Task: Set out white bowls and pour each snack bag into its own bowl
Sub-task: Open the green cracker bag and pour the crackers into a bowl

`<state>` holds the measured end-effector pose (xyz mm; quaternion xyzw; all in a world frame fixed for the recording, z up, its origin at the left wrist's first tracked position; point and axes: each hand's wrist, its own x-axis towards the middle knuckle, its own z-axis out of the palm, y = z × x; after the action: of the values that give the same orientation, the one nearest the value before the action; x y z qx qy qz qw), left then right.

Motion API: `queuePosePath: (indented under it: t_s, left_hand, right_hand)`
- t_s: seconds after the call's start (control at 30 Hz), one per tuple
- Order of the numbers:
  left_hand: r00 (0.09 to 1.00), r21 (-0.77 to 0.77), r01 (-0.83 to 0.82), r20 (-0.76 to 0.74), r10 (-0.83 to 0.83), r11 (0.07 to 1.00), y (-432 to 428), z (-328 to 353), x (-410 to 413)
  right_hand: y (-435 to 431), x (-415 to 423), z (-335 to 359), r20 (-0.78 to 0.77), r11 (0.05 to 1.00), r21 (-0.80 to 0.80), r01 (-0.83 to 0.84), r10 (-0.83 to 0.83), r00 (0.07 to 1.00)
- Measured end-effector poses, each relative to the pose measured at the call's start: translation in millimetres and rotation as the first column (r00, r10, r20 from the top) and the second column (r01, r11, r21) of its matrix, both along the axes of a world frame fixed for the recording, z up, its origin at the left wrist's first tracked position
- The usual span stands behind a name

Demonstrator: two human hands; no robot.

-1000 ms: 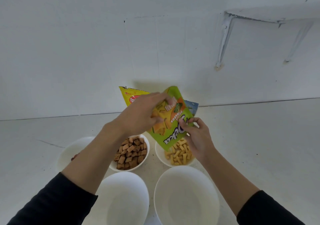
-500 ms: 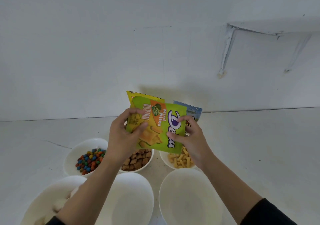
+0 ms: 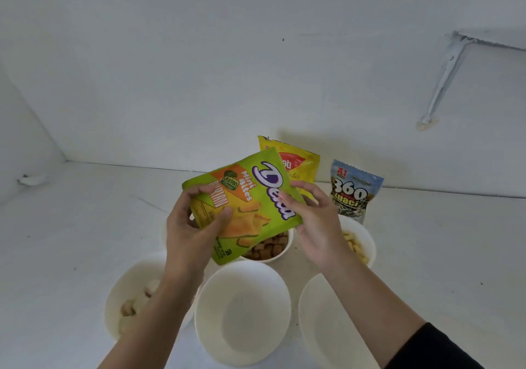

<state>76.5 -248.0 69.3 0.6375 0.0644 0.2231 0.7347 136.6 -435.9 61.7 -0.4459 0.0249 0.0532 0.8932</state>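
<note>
I hold a green snack bag (image 3: 250, 198) in the air above the bowls. My left hand (image 3: 190, 232) grips its left edge and my right hand (image 3: 316, 220) pinches its right edge. Below it sits a bowl of brown squares (image 3: 273, 247), partly hidden by the bag. Nearer to me stand two empty white bowls, the middle one (image 3: 242, 311) and the right one (image 3: 336, 326). A bowl with pale pieces (image 3: 128, 303) is at lower left, and a bowl of yellow sticks (image 3: 358, 243) lies behind my right wrist.
A yellow bag (image 3: 299, 163) and a blue-and-white seed bag (image 3: 353, 192) stand upright against the white wall behind the bowls. The white counter (image 3: 85, 226) stretches left to a corner. A shelf bracket (image 3: 444, 78) hangs on the wall at upper right.
The view has swung left, so the bowls sit further right. The green bag has tilted in my hands, and the seed bag behind it has come fully into sight.
</note>
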Motion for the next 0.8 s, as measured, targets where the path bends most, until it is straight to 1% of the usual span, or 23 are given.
queuePosePath:
  t_s: [0.07,0.13,0.23,0.33,0.4,0.5,0.57,0.6,0.7,0.8]
  left_hand:
    - [0.998,-0.015,-0.062,0.011,0.062,0.998,15.1,1.1,-11.3]
    - [0.991,-0.027,-0.135,0.015,0.135,0.991,32.9,-0.2,-23.8]
    - [0.976,-0.035,-0.218,0.015,0.219,0.975,62.3,1.2,-49.4]
    - [0.958,0.078,-0.285,0.005,0.285,0.955,97.1,3.5,-80.5]
    - [0.941,0.136,-0.334,-0.011,0.339,0.933,126.1,2.1,-104.9]
    - [0.889,0.358,-0.418,-0.025,0.456,0.835,180.0,-2.4,-149.8]
    - [0.873,0.469,-0.406,-0.053,0.484,0.784,215.2,-6.3,-184.0]
    - [0.875,0.483,-0.386,-0.080,0.478,0.786,229.9,-8.2,-200.7]
    - [0.886,0.435,-0.359,-0.121,0.448,0.826,264.8,-17.0,-249.1]
    - [0.859,0.432,-0.405,-0.121,0.497,0.806,288.6,-32.7,-292.1]
  right_hand:
    - [19.9,-3.8,6.2,0.023,0.992,0.041,-0.119,0.118,0.993]
    - [44.0,-9.4,10.9,0.060,0.978,0.032,-0.208,0.206,0.977]
    - [84.6,-23.4,20.0,0.083,0.974,0.021,-0.227,0.225,0.971]
    - [128.5,-40.6,26.5,0.112,0.973,0.010,-0.231,0.228,0.967]
    - [160.9,-54.7,27.6,0.149,0.967,-0.049,-0.251,0.256,0.955]
    - [214.3,-82.2,25.9,0.198,0.942,-0.188,-0.278,0.313,0.929]
    - [249.5,-106.9,21.3,0.210,0.906,-0.252,-0.341,0.395,0.894]
    - [266.3,-120.5,17.8,0.209,0.884,-0.282,-0.373,0.436,0.875]
    - [313.9,-162.8,2.5,0.212,0.829,-0.369,-0.421,0.516,0.830]
    - [356.2,-205.6,-18.6,0.229,0.780,-0.457,-0.427,0.567,0.791]
